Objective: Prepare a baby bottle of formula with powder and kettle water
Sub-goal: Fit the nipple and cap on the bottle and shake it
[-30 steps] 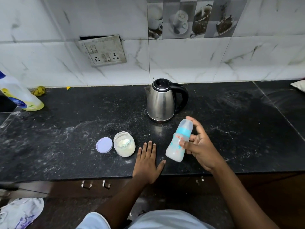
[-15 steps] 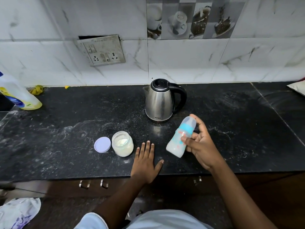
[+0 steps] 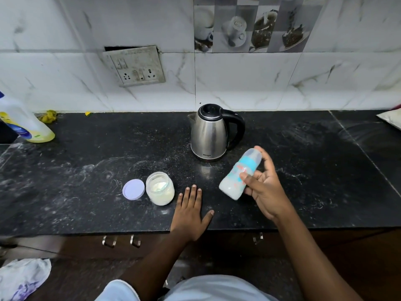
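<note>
The counter (image 3: 86, 170) is carrying the kettle (image 3: 209, 135) at its back. The right hand (image 3: 267, 192) is holding the baby bottle (image 3: 233, 183) tilted in the air, fingers (image 3: 268, 161) wrapped around it. The bottle is looking milky and capped, so this is probably the mixing step. The left hand (image 3: 188, 218) is lying flat, fingers apart. Next is probably shaking, gripping tight.

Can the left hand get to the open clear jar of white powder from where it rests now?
Probably yes. The left hand lies flat and empty on the black stone counter, close beside the open clear jar of white powder, with only bare counter between them.
</note>
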A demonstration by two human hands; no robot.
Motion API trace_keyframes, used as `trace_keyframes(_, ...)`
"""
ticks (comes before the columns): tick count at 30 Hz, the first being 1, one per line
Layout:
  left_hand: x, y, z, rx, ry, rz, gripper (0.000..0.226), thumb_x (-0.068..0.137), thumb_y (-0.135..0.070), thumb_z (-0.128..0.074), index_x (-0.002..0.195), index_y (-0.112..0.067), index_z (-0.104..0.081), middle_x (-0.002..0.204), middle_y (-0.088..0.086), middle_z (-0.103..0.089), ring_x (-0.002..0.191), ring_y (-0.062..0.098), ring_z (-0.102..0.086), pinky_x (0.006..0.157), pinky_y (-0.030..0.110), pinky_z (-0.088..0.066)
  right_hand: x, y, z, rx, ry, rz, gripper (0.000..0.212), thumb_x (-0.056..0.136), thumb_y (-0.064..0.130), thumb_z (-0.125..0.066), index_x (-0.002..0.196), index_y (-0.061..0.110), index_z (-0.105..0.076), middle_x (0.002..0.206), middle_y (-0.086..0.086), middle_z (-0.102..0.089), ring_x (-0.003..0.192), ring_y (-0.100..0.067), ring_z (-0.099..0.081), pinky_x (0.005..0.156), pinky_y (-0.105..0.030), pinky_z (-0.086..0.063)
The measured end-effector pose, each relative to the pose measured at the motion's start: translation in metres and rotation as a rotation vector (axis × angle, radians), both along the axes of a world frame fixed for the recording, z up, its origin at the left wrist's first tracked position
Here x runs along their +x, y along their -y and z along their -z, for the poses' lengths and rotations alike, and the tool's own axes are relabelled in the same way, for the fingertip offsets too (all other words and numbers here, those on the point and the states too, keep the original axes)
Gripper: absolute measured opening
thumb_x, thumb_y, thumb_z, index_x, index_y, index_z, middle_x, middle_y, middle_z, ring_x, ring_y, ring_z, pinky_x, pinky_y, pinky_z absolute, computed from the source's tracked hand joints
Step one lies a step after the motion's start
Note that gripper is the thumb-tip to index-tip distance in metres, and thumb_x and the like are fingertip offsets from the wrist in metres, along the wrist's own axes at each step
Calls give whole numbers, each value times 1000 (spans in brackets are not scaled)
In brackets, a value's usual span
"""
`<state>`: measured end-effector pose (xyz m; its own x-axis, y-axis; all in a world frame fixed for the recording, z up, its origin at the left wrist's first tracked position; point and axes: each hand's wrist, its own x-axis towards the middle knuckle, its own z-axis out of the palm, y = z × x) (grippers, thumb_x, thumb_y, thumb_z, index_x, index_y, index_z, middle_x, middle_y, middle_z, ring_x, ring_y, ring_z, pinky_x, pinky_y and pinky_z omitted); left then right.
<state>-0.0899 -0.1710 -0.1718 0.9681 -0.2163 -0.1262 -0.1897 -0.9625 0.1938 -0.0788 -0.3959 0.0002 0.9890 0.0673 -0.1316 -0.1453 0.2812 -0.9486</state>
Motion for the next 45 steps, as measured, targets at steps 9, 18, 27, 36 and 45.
trace_keyframes(9,0,0,-1,16,-12,9,96,97,-75,-5,170,-14,4,178,9,13,165,27,15,133,46,10,-1,-3,1,-20,-16,-17,88,79,5,-75,150,44,-40,122,-12,-72,114,-26,-69,97,-55,-58)
trace_keyframes(18,0,-1,0,17,-6,18,92,102,-73,-12,170,-14,4,178,9,13,165,27,16,133,46,11,-4,-6,1,-94,-1,-151,92,79,-1,-76,152,41,-39,119,-14,-75,107,-28,-71,92,-51,-61)
trace_keyframes(27,0,-2,0,18,-6,16,93,100,-74,-9,170,-14,4,178,10,12,165,27,15,133,45,11,-4,-6,2,-96,-4,-133,87,79,0,-77,148,42,-44,123,-24,-70,108,-31,-70,93,-54,-60)
trace_keyframes(36,1,0,-2,13,-25,12,92,102,-74,-12,170,-14,7,178,9,15,165,26,17,133,46,10,1,-7,0,-27,9,23,88,79,5,-77,150,42,-41,124,-17,-71,109,-24,-72,88,-50,-61)
trace_keyframes(45,0,-1,-1,2,-27,11,94,99,-75,-9,170,-15,5,178,8,14,165,26,16,133,46,11,0,1,-1,-29,6,9,85,80,6,-75,149,42,-41,120,-17,-71,105,-24,-72,85,-46,-62)
